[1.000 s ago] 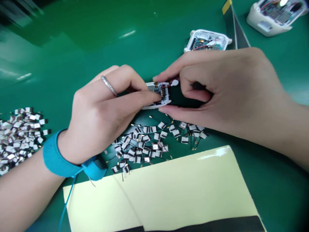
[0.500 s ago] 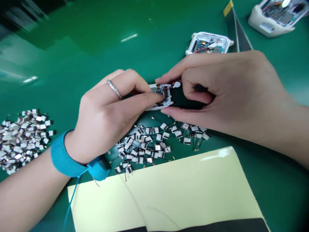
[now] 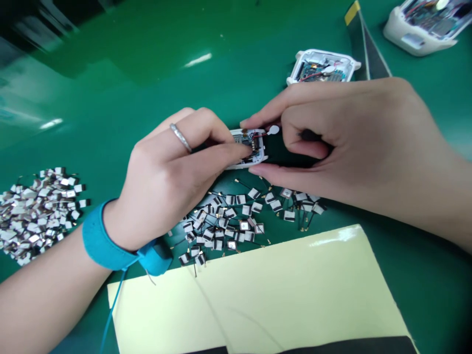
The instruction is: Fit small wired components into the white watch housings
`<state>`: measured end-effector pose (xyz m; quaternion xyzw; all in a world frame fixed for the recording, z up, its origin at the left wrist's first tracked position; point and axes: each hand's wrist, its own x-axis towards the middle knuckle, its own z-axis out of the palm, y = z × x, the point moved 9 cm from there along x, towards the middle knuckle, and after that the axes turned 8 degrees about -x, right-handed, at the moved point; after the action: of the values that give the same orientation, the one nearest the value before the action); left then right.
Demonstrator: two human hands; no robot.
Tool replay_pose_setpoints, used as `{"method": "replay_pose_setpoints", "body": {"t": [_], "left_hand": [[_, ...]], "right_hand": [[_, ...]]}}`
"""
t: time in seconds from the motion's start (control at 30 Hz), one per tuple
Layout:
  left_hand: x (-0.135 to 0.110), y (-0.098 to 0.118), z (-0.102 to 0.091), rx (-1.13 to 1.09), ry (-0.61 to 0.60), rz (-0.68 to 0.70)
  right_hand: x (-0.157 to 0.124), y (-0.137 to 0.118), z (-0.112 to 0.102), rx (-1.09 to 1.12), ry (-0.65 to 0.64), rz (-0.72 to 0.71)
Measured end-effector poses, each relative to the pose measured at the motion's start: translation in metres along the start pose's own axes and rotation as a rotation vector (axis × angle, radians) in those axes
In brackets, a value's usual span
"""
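A small white smartwatch case [image 3: 261, 156] with an open back and a circuit board inside lies between my hands. My left hand [image 3: 173, 172], wearing a ring and a blue wrist strap [image 3: 106, 241], is closed on the left part of the case, its thumb pressing on the board. My right hand [image 3: 354, 142] grips the top and bottom edges of the case between index finger and thumb. A round silver disc [image 3: 273, 130] on thin red wires hangs out at the case's upper right. The left fingertips hide part of the board.
Small square antenna modules with short cables [image 3: 221, 223] lie scattered below my hands. A large heap of similar modules [image 3: 40, 211] is at left. Another open case [image 3: 322, 66] and a stack of white cases [image 3: 415, 37] are at upper right. Yellow paper [image 3: 258, 295] lies in front.
The whole view has shifted slightly, so things appear a little further right. Both hands keep the same hold on the smartwatch case, with the left thumb still on the board.
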<state>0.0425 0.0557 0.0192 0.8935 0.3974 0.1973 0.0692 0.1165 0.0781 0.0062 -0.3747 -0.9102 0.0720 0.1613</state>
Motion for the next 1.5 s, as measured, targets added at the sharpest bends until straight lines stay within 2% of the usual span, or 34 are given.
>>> {"method": "replay_pose_setpoints", "body": {"t": [0.43, 1.5], "left_hand": [[-0.0029, -0.0028, 0.0030, -0.062, -0.035, -0.029], [0.0017, 0.0009, -0.0007, -0.008, 0.007, -0.005]], "right_hand": [[-0.0010, -0.0015, -0.0002, -0.007, 0.003, -0.002], [-0.0020, -0.0014, 0.0003, -0.011, -0.011, 0.004]]}}
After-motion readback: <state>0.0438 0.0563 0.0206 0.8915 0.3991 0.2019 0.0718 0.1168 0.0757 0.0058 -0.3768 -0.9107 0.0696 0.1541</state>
